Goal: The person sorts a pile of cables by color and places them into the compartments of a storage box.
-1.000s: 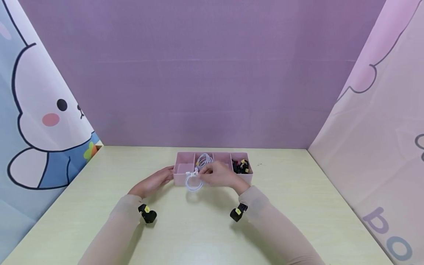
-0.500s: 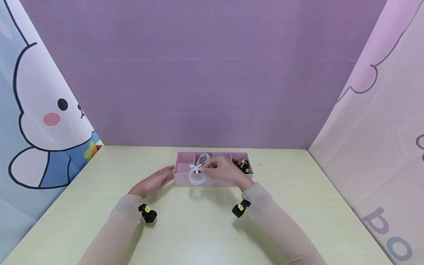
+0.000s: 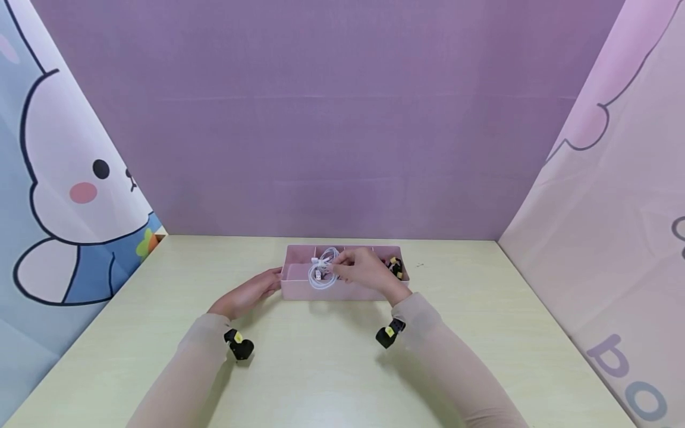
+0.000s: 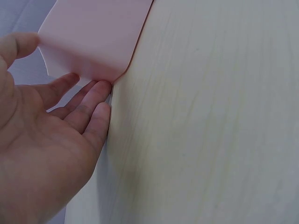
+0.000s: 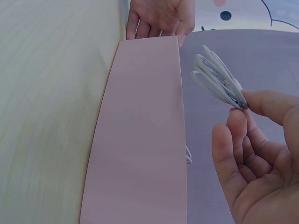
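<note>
In the head view a pink divided box point(image 3: 342, 292) stands on the table. My right hand point(image 3: 369, 273) pinches a coiled white cable point(image 5: 216, 77) between thumb and fingertips. That coil hangs over the box's front rim, before the second compartment from the left, its white plug point(image 3: 318, 275) showing. Behind it, another white coil point(image 3: 333, 252) lies in that compartment, partly covered. My left hand point(image 3: 251, 292) touches the box's left end; in the left wrist view its fingers are loosely bent against the pink wall point(image 4: 93, 35).
Black cables with yellow parts point(image 3: 396, 267) lie in the box's rightmost compartment. The leftmost compartment point(image 3: 298, 270) shows its bare floor. A purple backdrop point(image 3: 342, 148) rises behind the pale wooden table point(image 3: 321, 368), with printed cloth at both sides.
My right hand has moved slightly right and away from me, raising the white cable from in front of the box to over its front rim. The left hand stays put.
</note>
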Motion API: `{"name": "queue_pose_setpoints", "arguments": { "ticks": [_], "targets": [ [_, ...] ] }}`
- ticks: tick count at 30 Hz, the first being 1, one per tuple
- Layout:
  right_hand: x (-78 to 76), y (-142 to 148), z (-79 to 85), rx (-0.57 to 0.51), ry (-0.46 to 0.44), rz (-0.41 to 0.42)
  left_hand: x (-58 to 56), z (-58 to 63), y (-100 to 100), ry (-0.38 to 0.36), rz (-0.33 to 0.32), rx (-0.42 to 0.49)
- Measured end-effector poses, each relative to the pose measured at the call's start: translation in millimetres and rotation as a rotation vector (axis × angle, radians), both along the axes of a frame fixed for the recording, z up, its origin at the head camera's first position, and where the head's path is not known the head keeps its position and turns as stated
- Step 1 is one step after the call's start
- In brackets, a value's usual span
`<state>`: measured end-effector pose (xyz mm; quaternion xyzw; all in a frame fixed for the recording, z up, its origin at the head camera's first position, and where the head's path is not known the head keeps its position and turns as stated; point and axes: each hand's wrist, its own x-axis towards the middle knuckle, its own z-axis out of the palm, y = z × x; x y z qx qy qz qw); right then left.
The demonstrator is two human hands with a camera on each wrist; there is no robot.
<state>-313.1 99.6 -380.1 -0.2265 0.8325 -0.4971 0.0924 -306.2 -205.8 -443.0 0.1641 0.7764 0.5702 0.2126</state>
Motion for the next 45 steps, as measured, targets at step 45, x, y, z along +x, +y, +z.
{"name": "queue_pose_setpoints", "arguments": {
  "ticks": [45],
  "targets": [
    [-14.3, -3.1, -12.6, 0.031, 0.044, -0.203, 0.3, -1.2, -3.0, -0.002, 0.011, -0.012]
  ]
}}
